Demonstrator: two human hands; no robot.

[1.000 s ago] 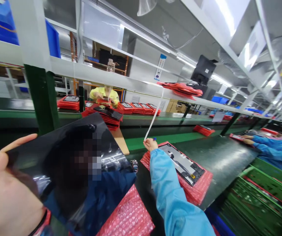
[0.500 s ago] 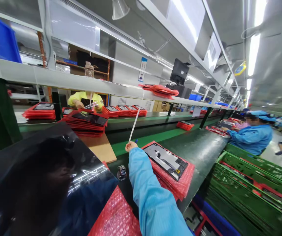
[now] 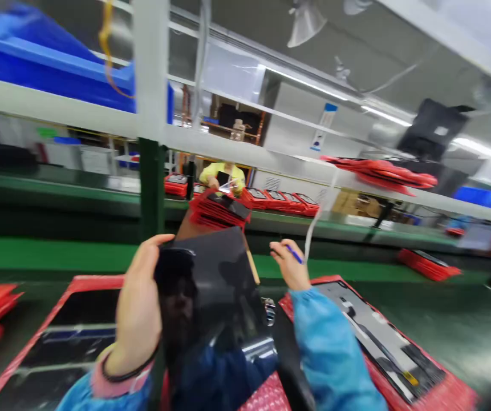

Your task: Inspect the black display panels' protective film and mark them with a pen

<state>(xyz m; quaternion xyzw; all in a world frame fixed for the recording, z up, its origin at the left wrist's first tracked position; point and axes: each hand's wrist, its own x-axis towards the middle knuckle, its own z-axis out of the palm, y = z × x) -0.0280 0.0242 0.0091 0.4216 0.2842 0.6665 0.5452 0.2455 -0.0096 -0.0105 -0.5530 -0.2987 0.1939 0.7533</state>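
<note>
A glossy black screen panel (image 3: pixel 223 274) stands tilted in front of me, reflecting a blurred figure. My left hand (image 3: pixel 139 302) grips its left edge, thumb towards the top. To the right of the panel, my right hand (image 3: pixel 292 268) has a blue pen (image 3: pixel 294 254) between its fingers. Beside that hand hangs a white strip (image 3: pixel 313 225) from the shelf rail; whether the hand touches it I cannot tell. A small metal-looking object (image 3: pixel 269 311) sits between the panel and my right sleeve. Red bubble wrap (image 3: pixel 271 394) shows below the panel.
At right, a grey-backed screen (image 3: pixel 377 328) lies on red bubble bags. Dark panels in red wrap (image 3: pixel 74 331) lie at left. Behind is a red-bagged stack (image 3: pixel 217 211) on a board. A shelf rail (image 3: pixel 245 149) crosses above the bench; a co-worker in yellow (image 3: pixel 223 174) is beyond it.
My view has swung left, and my left hand has come into sight holding the black panel, now more upright. My right hand has drawn back from the pulled-taut white strip, which now hangs curved.
</note>
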